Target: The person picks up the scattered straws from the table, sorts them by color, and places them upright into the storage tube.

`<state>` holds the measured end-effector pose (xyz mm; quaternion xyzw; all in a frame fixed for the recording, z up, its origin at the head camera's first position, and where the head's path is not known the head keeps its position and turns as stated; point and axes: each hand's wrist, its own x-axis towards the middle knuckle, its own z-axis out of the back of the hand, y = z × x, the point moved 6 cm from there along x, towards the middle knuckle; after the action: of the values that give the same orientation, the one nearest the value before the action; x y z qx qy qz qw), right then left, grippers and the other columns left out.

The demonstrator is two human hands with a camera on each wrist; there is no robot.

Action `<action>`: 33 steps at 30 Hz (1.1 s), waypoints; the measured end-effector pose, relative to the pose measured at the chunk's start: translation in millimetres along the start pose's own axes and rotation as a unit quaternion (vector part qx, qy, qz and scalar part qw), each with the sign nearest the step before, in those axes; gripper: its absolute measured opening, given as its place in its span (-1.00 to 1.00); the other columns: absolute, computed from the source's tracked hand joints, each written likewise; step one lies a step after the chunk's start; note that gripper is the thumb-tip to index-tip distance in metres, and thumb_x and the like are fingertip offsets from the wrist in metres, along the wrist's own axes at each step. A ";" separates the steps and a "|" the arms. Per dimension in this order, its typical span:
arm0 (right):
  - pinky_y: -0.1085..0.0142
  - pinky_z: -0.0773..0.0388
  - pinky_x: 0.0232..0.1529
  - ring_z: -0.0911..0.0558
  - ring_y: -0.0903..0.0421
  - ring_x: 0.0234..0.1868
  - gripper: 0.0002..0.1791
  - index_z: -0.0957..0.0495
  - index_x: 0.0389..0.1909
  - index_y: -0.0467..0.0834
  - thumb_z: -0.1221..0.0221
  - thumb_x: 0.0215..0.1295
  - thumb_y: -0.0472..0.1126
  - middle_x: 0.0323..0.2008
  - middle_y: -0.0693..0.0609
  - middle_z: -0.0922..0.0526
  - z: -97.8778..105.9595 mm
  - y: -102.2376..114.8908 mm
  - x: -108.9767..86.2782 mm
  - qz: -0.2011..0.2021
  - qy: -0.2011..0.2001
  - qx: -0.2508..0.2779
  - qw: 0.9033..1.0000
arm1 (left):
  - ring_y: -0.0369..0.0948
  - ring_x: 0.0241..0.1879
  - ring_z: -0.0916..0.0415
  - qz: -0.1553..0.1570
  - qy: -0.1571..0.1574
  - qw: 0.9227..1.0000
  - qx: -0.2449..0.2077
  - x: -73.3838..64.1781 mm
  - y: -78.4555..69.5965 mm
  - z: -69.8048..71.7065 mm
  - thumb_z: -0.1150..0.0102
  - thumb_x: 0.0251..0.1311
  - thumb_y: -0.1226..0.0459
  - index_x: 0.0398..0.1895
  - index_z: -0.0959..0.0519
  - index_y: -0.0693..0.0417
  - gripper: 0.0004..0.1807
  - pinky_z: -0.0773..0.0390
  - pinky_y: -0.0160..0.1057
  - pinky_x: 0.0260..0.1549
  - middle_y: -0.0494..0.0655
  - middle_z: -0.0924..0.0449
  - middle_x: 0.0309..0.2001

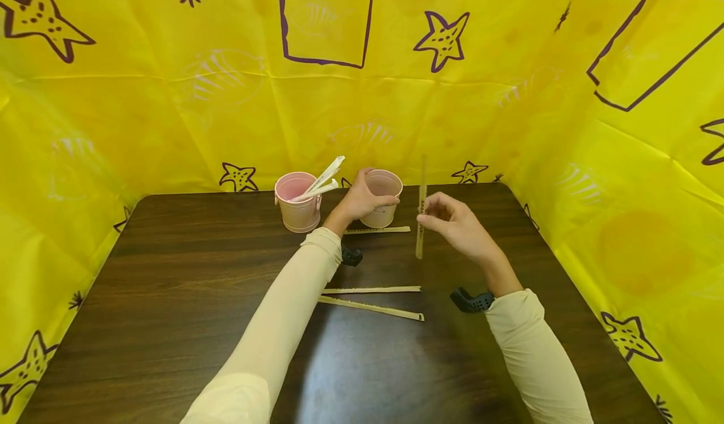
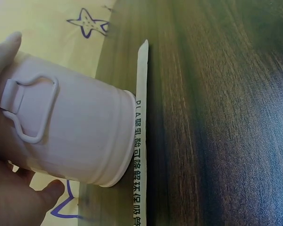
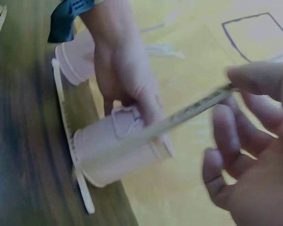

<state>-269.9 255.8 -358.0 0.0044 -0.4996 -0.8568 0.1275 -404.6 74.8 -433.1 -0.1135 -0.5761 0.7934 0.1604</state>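
My left hand [image 1: 361, 199] grips a small pink bucket [image 1: 376, 218] by its rim and side, the thumb across the front. The bucket stands upright on the table, and no straw shows inside it. To its right, my right hand [image 1: 459, 228] pinches a paper-wrapped straw [image 1: 420, 245] that stands near upright in the air, apart from the bucket. Blur softens this straw in the right wrist view. Another wrapped straw [image 2: 141, 127] with printed characters lies at the foot of the held bucket. Two more wrapped straws, one behind [image 1: 379, 289] the other, lie nearer me.
A second pink bucket [image 1: 300, 218] stands to the left with several wrapped straws [image 1: 323, 182] leaning out of it. The dark wooden table [image 1: 186, 286] is backed and flanked by a yellow cloth [image 1: 226, 122] with starfish drawings.
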 end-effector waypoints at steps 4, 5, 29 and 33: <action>0.39 -0.53 -0.22 -0.53 0.17 -0.28 -0.80 -0.49 -0.16 -0.11 -0.29 0.41 -0.11 -0.30 0.14 -0.57 10.0 7.8 7.5 0.004 -0.103 0.069 0.992 | 0.12 0.40 -0.29 -0.003 -0.001 1.000 0.003 0.4 -1.1 0.8 -0.53 0.07 0.02 0.60 0.11 0.08 0.21 -0.32 0.12 0.41 0.23 -0.21 0.44; 0.40 -0.54 -0.22 -0.53 0.19 -0.29 -0.80 -0.48 -0.18 -0.10 -0.29 0.41 -0.11 -0.30 0.15 -0.58 12.0 9.9 9.8 0.010 -0.126 0.090 0.988 | 0.11 0.39 -0.30 -0.004 -0.002 1.000 0.004 0.5 -1.5 1.2 -0.53 0.07 0.01 0.60 0.11 0.08 0.21 -0.32 0.12 0.41 0.23 -0.21 0.43; 0.49 -0.41 -0.56 -0.49 0.32 -0.59 -0.70 -0.44 -0.02 -0.33 -0.27 0.40 -0.24 -0.25 0.11 -0.52 -26.7 -25.5 76.0 -0.021 -0.215 0.118 0.969 | 0.12 0.54 -0.13 0.009 0.011 1.000 0.003 0.1 0.0 -0.1 -0.52 0.09 0.01 0.61 0.13 0.03 0.21 -0.21 0.13 0.50 0.20 -0.06 0.55; 0.49 -0.40 -0.58 -0.47 0.31 -0.60 -0.68 -0.43 0.00 -0.35 -0.28 0.38 -0.28 -0.26 0.09 -0.53 -30.6 -29.0 77.5 -0.023 -0.209 0.130 0.969 | 0.11 0.53 -0.15 0.008 0.009 1.000 0.006 0.6 1.0 0.3 -0.53 0.08 0.00 0.61 0.13 0.04 0.22 -0.22 0.14 0.49 0.20 -0.08 0.54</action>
<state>-347.0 226.0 -388.9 -0.1471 -0.6223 -0.7688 -0.0013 -405.4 74.5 -434.0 -0.1240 -0.5686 0.7973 0.1601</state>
